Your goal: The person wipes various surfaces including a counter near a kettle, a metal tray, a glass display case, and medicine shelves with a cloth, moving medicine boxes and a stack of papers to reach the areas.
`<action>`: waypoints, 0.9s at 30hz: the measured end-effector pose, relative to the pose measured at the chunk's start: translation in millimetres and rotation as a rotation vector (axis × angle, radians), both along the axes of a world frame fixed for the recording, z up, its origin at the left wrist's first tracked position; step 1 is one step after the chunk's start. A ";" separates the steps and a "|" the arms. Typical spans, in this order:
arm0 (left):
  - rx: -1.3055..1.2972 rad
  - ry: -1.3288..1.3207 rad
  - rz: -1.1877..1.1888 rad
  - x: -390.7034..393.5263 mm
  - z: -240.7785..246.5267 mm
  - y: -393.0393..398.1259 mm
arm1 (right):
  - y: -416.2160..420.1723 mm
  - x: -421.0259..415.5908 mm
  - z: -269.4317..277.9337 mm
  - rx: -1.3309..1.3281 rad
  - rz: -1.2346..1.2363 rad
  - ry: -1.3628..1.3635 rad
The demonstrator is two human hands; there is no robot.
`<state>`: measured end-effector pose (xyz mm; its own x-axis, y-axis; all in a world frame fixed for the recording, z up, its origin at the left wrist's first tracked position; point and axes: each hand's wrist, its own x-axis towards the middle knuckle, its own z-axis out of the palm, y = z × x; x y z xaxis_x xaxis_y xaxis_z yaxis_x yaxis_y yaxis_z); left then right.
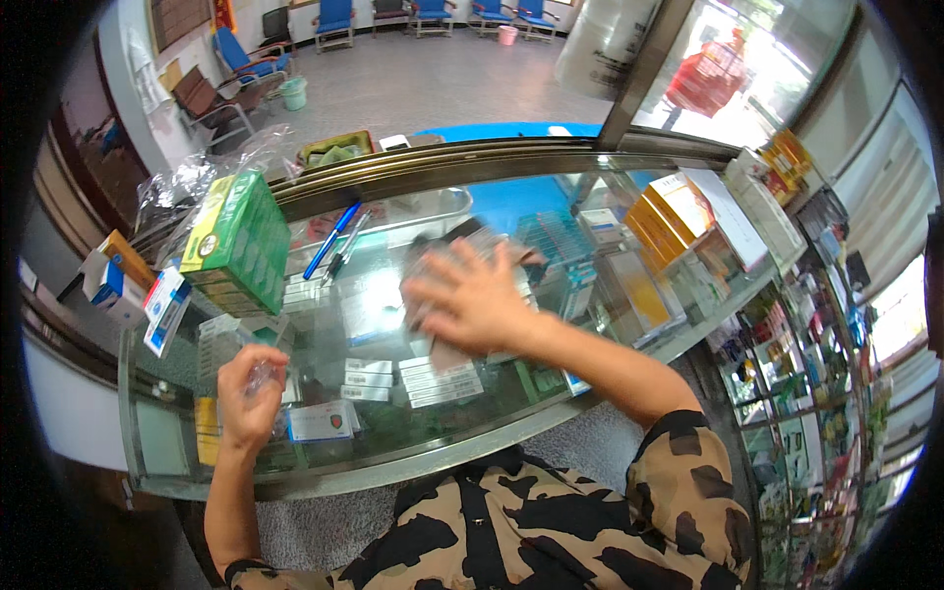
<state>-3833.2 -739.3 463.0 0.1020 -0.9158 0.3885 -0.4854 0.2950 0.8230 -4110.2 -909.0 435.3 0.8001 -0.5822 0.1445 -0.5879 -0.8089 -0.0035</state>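
My right hand [468,299], blurred, lies flat with its fingers spread on a dark grey cloth [428,258] over the glass counter top [383,284]. At the counter's left part my left hand [252,391] is curled around a crumpled piece of clear plastic [259,376]. A blue pen [332,240] and a clear-barrelled pen [346,249] lie side by side beyond the hands. Small white boxes [440,381] show through the glass below my right hand. A white card with a shield emblem [321,422] is beside my left hand.
A green carton [240,243] in plastic wrap stands at the left, near small medicine boxes [166,310]. Orange-and-white cartons [667,221] stand at the right. A metal window frame [442,158] runs along the far edge. Stocked shelves [804,413] are to the right.
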 end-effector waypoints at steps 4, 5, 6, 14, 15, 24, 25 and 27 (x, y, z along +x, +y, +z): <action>-0.119 -0.202 -0.037 -5.8 2.4 1.8 | -91.4 -64.4 -7.0 -0.027 -0.486 -0.038; -0.105 -0.252 -0.059 -9.2 5.8 1.2 | -112.6 -79.7 -12.8 -0.058 -0.573 -0.059; -0.113 -0.329 -0.072 -10.8 9.8 3.0 | -129.1 -81.5 -15.1 -0.059 -0.607 -0.085; -0.183 -0.339 -0.162 -19.8 -1.5 6.1 | -122.7 -64.5 -13.3 -0.062 -0.750 -0.137; -0.168 -0.361 -0.158 -22.5 0.1 6.6 | -104.3 -63.4 -11.2 -0.057 -0.709 -0.111; -0.110 -0.537 0.011 -18.6 -25.5 8.6 | 40.5 -150.5 -10.2 -0.028 0.023 -0.303; -0.126 -0.553 0.015 -18.2 -29.7 4.8 | 43.8 -169.5 -11.2 0.001 0.022 -0.334; -0.157 -0.585 0.031 -14.9 -37.8 -1.2 | 46.2 -206.4 -13.6 0.058 0.034 -0.395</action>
<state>-3848.1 -740.4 425.2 -0.1431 -0.8431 0.5184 -0.8547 0.3694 0.3648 -4316.6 -862.8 421.7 0.7085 -0.5729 0.4121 -0.5053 -0.8195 -0.2704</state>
